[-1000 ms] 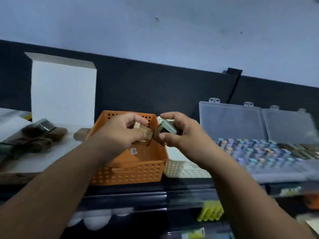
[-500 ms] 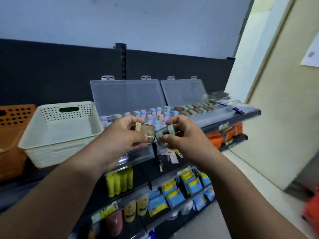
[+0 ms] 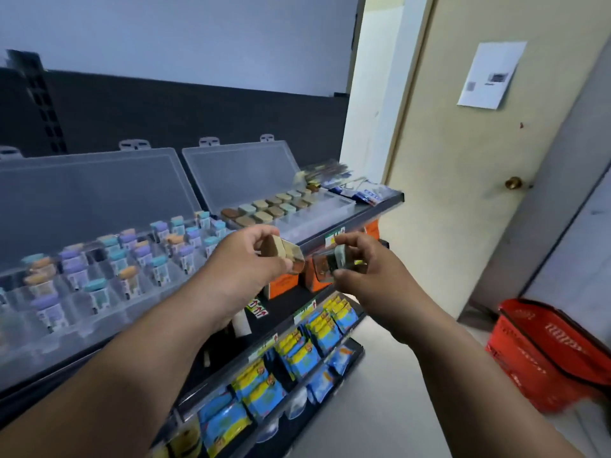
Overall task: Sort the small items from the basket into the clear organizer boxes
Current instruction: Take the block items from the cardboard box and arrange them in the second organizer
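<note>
pinching a tan-capped pot [image 3: 285, 255] in the left hand [image 3: 239, 271] grip, right hand [image 3: 368, 279] pinches a grey-capped pot [image 3: 332, 264]

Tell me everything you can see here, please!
Clear boxes: two, see-through, lids up, on the shelf.
Small bottles: many, purple, teal, orange caps, in left one.
Flat jars: many, tan, brown, pale green, in right one.
Snack packets: many, blue and yellow, lower down.
Orange boxes: a few, under the shelf.
Door: one, cream, right.
Paper: one, white, on door.
Basket: one, red, floor, right.
Left hand: one, holds tan-capped jar.
Right hand: one, holds pale-capped jar.
</note>
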The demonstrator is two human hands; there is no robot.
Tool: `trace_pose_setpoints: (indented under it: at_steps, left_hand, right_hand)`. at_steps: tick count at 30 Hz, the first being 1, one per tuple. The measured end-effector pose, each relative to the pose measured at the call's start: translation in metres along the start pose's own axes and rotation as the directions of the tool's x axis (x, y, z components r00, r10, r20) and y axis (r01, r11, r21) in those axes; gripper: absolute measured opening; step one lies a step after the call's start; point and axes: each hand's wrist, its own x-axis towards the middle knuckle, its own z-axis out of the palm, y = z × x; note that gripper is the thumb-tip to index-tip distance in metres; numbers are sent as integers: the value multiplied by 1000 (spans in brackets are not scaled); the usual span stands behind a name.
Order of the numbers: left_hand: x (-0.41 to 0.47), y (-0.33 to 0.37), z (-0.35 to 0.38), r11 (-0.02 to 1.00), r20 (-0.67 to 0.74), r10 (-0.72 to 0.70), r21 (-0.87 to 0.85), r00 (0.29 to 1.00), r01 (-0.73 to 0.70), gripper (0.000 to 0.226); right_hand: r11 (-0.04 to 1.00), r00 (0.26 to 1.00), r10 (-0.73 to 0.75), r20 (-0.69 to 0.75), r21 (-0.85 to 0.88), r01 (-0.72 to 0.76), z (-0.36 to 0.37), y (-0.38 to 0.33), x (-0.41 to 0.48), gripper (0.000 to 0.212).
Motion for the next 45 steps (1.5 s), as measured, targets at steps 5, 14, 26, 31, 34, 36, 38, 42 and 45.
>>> trace_pose_setpoints:
  at_steps: [5,14,26,31,34,36,38,42,45]
  left_hand:
    - [82,0,29,995,-39,48,89,998,-45,46]
    - [193,6,68,961,-92,75,274,993,-47,46]
    - [275,7,97,917,-225,48,397,973,46,38]
    - [324,3,123,880,-339,49,460,939,121,39]
    - [346,-1,135,853,-356,40,498,934,154,35]
    - [358,-4,141,837,-372,18,514,928,190,29]
    - [366,-6,144,813,-371,-13,536,928,226,25]
    - [376,-14,147,724,-387,-48,621,921,299,17]
    - [380,-18,151,677,-381,-61,664,923,319,17]
  right_hand:
    - [997,1000,-7,-30,-80,4,-25,24,71,43]
    - [991,996,14,-86,-134,-25,-64,51,177,43]
    - [975,993,-119,1,-191,117,-96,100,309,47]
    - [934,967,-219,132,-259,247,-104,114,379,50]
    - [905,936,-275,221,-269,329,-103,125,409,51]
    - [897,915,-280,291,-261,358,-99,133,426,50]
    - [881,888,-283,362,-268,390,-93,139,438,49]
    - [865,826,-301,477,-229,447,-80,150,453,38]
    - [838,780,-296,551,-242,489,-73,160,461,38]
